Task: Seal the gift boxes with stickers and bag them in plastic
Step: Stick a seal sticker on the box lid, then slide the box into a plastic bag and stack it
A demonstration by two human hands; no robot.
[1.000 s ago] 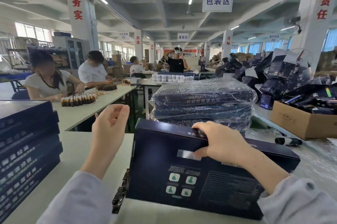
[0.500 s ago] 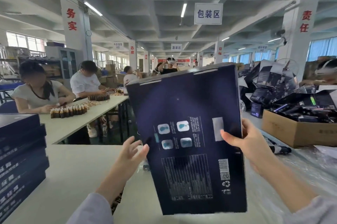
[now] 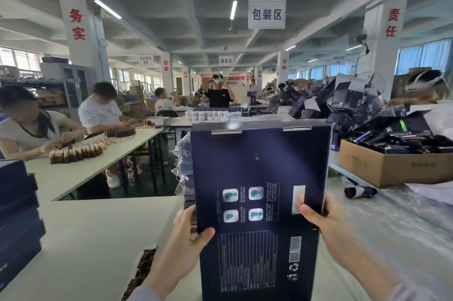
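Obs.: gift box (image 3: 257, 178) is upright in front of me, printed back face toward me, bottom edge out of view below, raised over the table (image 3: 85, 239).

Left hand (image 3: 188, 234): grips the lower left edge, thumb across the face, fingers curled round behind.
Right hand (image 3: 326, 227): grips the right edge; thumb (image 3: 306, 211) presses the lower end of a pale sticker (image 3: 299, 193) near that edge. The fingers behind are hidden.

Top edge shows 2 short shiny strips (image 3: 226, 131). I cannot tell whether they are seals or tabs.

Step in hand, as I judge it: seating the sticker, then bagging.

Method notes:
1. Rub the thumb along the full length of the sticker, bottom to top, so that no corner lifts.
2. Left hand only steadies. Squeezing could bow the panel and wrinkle the sticker.
3. Check the top flap before bagging.
4. The plastic sheeting (image 3: 392, 222) lies to my right and the bagged stack (image 3: 182, 161) stands just behind the box. Lower the box flat before sliding it in.

Risk: a glossy face gives a poor tack if it is rubbed too lightly.
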